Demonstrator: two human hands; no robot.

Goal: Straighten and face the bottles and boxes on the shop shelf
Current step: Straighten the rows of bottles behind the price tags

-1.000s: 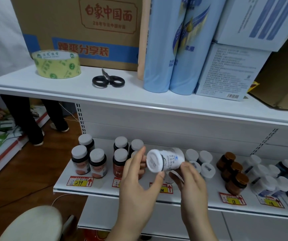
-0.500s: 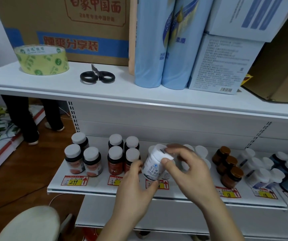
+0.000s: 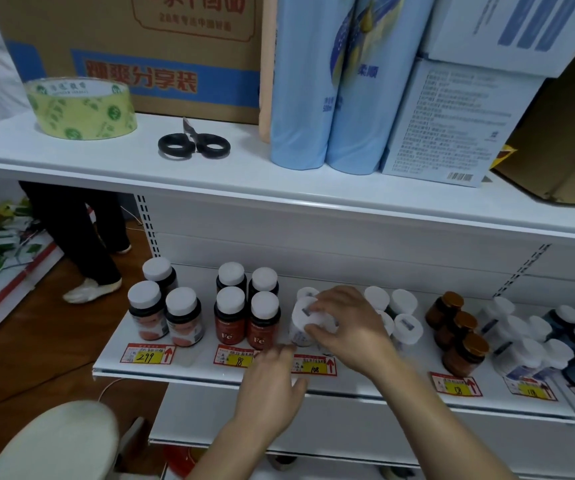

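Right hand [image 3: 345, 327] grips white bottle [image 3: 301, 325] upright on white lower shelf [image 3: 189, 363]; left hand [image 3: 268, 386] relaxed, empty; wood floor [image 3: 36, 358] left.

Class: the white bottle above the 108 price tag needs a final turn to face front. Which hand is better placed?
The right hand: its fingers grip the white bottle by the cap. The left hand hangs below, off it.

Four red Fe bottles [image 3: 229, 318], three amber jars [image 3: 456, 332], one tape roll [image 3: 81, 107], one scissors [image 3: 194, 145]
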